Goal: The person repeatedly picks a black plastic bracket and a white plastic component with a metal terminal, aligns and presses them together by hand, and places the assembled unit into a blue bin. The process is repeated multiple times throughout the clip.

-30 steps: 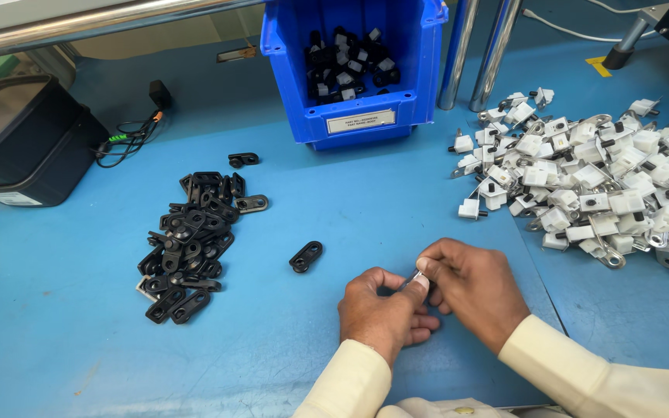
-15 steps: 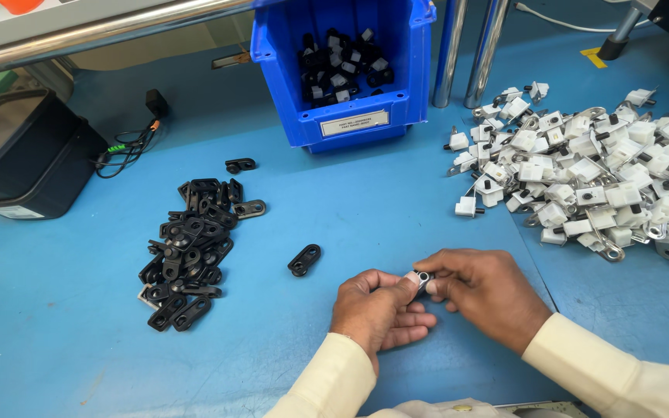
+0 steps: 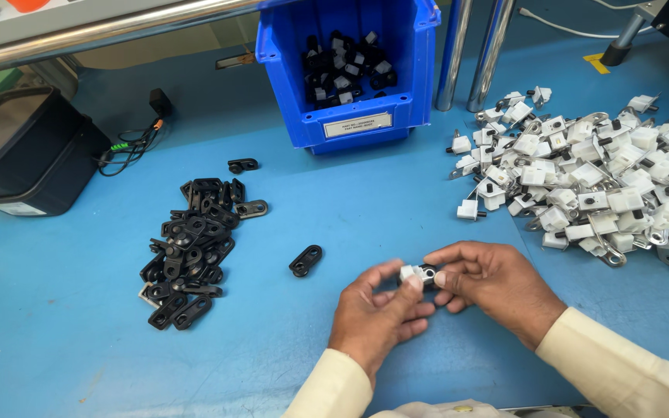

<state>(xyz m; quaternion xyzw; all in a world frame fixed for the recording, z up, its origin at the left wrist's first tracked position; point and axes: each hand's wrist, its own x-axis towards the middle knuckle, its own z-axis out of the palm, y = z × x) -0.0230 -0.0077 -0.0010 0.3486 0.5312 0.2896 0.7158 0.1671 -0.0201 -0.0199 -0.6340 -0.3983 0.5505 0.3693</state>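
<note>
My left hand [image 3: 377, 317] and my right hand [image 3: 497, 286] meet above the blue table near its front edge. Together they pinch one small piece [image 3: 420, 273], white on the left and black on the right. The fingertips of both hands touch it. A single black oval link [image 3: 305, 261] lies on the table just left of my hands. Further left sits a heap of black links [image 3: 191, 248]. A large heap of white clips with metal parts [image 3: 598, 178] spreads out on the right.
A blue bin [image 3: 350, 85] holding black and white pieces stands at the back centre. A black box [image 3: 21, 155] with cables beside it sits at the far left. Two metal posts [image 3: 474, 46] rise behind the white heap.
Both hands have stayed together on the small piece and turned it slightly; it now shows a black part on its right. The view has shifted a little.
</note>
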